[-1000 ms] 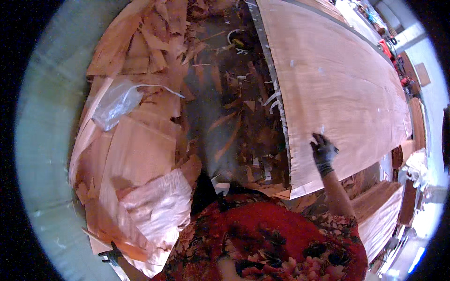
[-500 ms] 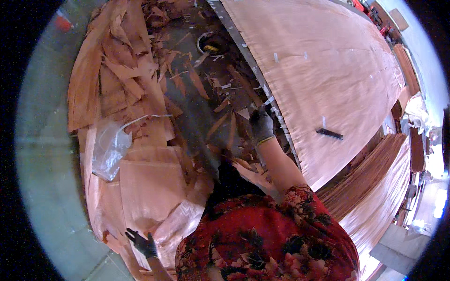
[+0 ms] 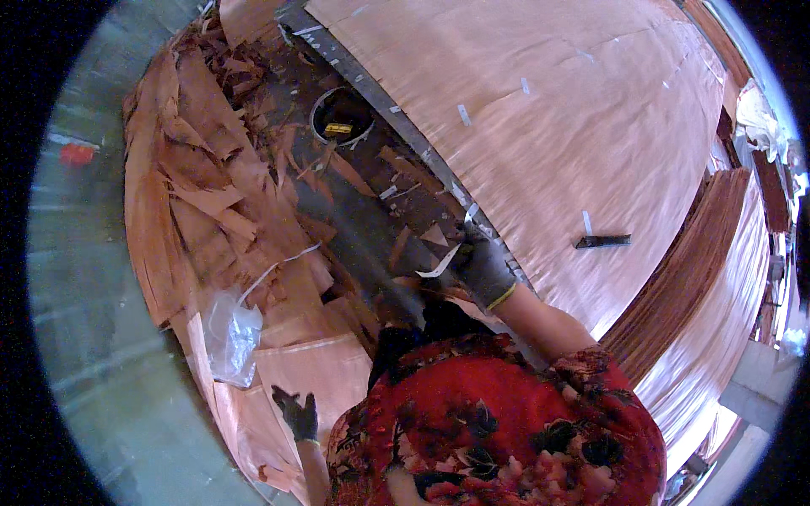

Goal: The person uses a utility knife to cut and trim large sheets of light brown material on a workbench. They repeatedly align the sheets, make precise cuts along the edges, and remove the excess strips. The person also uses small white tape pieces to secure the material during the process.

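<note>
My right hand (image 3: 488,271), in a grey glove, is low beside the edge of a large tan veneer sheet (image 3: 540,152). A thin white strip (image 3: 439,262), like tape, juts from its fingertips, which look closed on it; the hand is slightly blurred. My left hand (image 3: 297,413), in a dark glove, is held apart at the lower left above pale veneer pieces, fingers spread, with nothing in it. Short white tape pieces (image 3: 463,115) dot the big sheet. On it lies a narrow black object (image 3: 603,241) whose kind I cannot make out.
Torn veneer scraps (image 3: 211,202) heap at the left, with a clear plastic bag (image 3: 234,337) on them. A round container (image 3: 342,116) with something yellow inside stands among floor scraps. At the right is a thick veneer stack (image 3: 683,278).
My view has turned, so the scene sits differently. My right hand has drawn back from the sheet's edge, and a white strip now shows at its fingers. The left hand stays open.
</note>
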Demonstrator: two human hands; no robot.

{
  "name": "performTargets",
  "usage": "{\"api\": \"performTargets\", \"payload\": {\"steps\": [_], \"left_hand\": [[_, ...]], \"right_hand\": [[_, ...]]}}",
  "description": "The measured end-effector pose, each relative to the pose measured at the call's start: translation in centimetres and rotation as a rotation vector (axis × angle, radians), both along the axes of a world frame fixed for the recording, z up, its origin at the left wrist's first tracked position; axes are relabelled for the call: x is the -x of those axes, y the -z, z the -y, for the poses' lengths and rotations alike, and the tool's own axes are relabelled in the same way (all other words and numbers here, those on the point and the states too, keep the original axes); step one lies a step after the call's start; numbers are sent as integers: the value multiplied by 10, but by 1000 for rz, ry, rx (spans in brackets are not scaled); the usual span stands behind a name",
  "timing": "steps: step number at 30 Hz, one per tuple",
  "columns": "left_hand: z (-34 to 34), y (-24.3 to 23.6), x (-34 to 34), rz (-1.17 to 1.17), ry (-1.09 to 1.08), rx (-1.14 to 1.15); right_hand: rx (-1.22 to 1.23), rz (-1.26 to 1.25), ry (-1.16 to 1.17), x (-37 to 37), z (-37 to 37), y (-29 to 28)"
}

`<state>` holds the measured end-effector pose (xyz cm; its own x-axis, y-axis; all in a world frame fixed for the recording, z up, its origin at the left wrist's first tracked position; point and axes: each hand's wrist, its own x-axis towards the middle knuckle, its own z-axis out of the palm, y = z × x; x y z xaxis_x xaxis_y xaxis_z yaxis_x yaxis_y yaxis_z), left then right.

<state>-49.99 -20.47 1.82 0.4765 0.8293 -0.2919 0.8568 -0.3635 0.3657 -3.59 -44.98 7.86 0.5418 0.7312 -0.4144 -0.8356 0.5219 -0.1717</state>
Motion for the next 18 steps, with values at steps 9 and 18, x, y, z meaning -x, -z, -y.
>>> {"api": "performTargets", "payload": {"steps": [9, 18], "left_hand": [[-39, -43, -282, 405, 561, 154], [-20, -105, -439, 520, 635, 1085]], "right_hand": [[455, -198, 20, -10, -21, -95], [864, 642, -195, -7, -85, -79]]}}
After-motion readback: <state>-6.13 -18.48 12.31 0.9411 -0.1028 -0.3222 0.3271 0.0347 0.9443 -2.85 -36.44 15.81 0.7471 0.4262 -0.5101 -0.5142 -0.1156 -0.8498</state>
